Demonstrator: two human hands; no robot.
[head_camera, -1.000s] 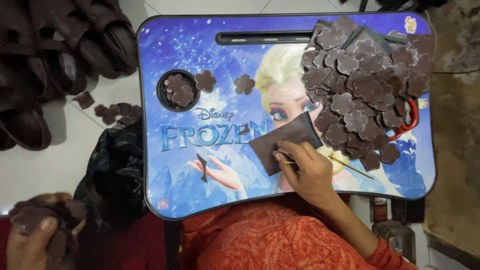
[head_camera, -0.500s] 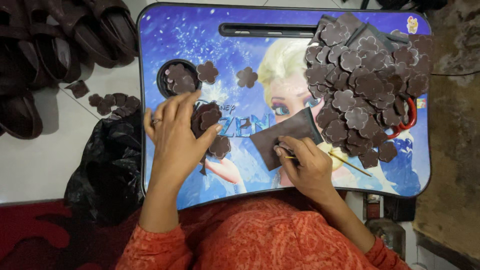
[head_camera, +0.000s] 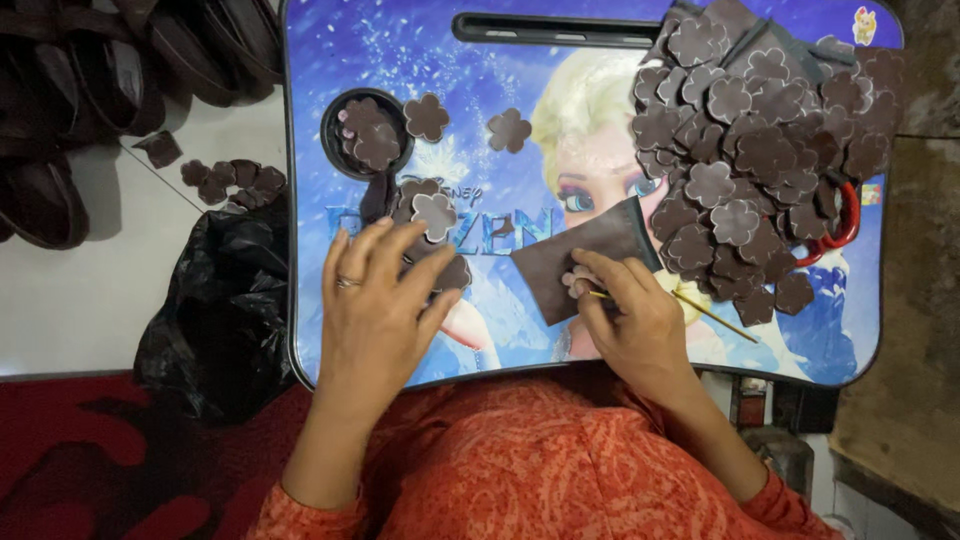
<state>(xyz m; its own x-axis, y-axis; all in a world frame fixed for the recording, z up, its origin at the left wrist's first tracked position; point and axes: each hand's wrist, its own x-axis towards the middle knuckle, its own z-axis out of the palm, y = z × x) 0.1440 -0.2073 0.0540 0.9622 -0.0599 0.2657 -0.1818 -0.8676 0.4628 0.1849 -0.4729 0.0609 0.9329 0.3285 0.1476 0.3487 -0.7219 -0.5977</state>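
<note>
Across the middle of the frame lies a blue cartoon-printed lap tray (head_camera: 480, 60), its upper right buried under a heap of dark brown flower-shaped cutouts (head_camera: 760, 160), with a crumpled black plastic bag (head_camera: 215, 320) at lower left. At centre, the right hand (head_camera: 640, 320) pinches a thin yellow stick (head_camera: 700, 308) against a flat brown sheet (head_camera: 580, 262), fingers curled. Left of it, the left hand (head_camera: 375, 305) lies spread, palm down, on a small flower pile (head_camera: 430, 225), partly hiding it and gripping nothing.

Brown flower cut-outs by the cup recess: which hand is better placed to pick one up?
Probably the left hand: its fingers already rest on the flower cut-outs, while the right hand is busy holding a thin stick against the brown sheet.
</note>
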